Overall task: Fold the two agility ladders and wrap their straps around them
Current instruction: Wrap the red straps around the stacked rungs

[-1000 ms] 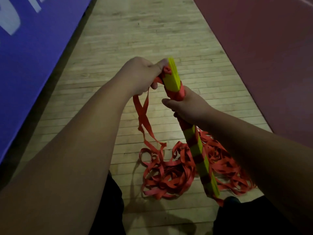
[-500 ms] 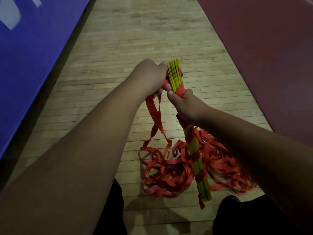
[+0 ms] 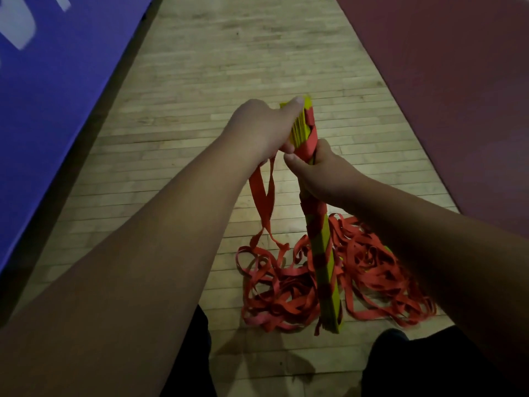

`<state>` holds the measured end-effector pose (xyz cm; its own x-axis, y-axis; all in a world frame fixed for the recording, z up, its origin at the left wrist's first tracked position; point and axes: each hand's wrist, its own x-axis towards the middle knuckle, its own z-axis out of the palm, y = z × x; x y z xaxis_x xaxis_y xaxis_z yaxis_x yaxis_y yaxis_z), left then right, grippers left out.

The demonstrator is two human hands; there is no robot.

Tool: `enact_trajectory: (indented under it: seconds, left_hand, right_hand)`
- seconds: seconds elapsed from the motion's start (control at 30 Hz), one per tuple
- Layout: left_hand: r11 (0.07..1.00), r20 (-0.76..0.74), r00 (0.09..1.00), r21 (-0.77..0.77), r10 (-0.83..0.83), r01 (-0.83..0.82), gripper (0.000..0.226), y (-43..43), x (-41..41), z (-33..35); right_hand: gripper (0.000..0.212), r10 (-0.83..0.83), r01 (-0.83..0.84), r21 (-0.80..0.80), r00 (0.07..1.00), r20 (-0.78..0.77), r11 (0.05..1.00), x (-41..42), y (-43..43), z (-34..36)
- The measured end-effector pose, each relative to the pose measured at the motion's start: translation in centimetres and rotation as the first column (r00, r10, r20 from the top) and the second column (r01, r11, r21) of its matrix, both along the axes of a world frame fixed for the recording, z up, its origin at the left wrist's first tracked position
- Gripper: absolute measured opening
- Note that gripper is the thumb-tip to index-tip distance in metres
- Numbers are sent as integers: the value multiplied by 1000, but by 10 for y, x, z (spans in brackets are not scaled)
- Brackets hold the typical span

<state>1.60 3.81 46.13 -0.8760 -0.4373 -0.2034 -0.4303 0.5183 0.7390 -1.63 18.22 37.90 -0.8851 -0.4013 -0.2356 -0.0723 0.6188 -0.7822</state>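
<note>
A bundle of yellow ladder rungs (image 3: 325, 255) stands nearly upright in front of me, its lower end near the floor, with red strap wound around it in turns. My right hand (image 3: 322, 173) grips the bundle below its top. My left hand (image 3: 262, 128) holds the red strap (image 3: 263, 196) at the bundle's upper end, thumb lying along the rung tips. The strap hangs from that hand in a loop down to a loose red pile (image 3: 289, 293) on the floor, spread on both sides of the bundle. A second ladder cannot be told apart.
Pale wooden floorboards (image 3: 229, 81) run ahead. A blue mat (image 3: 51, 90) lies along the left, a dark red mat (image 3: 446, 67) along the right. My dark trouser legs (image 3: 423, 365) sit at the bottom edge.
My left hand has carried the strap up and over the top of the bundle, its thumb now on the rung tips. The right hand keeps its hold on the bundle.
</note>
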Motion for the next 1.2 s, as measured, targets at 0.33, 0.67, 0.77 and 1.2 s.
enact_trajectory:
  seconds: [0.33,0.67,0.77,1.2]
  left_hand:
    - [946,-39,997,-315,71,-80,69,14,-2,-6]
    - [928,-185,983,368,5,65,48,-17,-4,10]
    - [854,-241,969,490,-57,172,43,-29,-5,14]
    - [978,-165,972,-147,-169,145,56,-42,-1,10]
  right_hand:
    - [52,-75,76,-3,985,-153,997,16,-9,4]
    - [35,186,-127,-283,964,193,951,3,6,30]
    - [40,343,-154,-485,880,328,861,1,15,38]
    - [35,-36,58,-155,990,139,986,5,2,14]
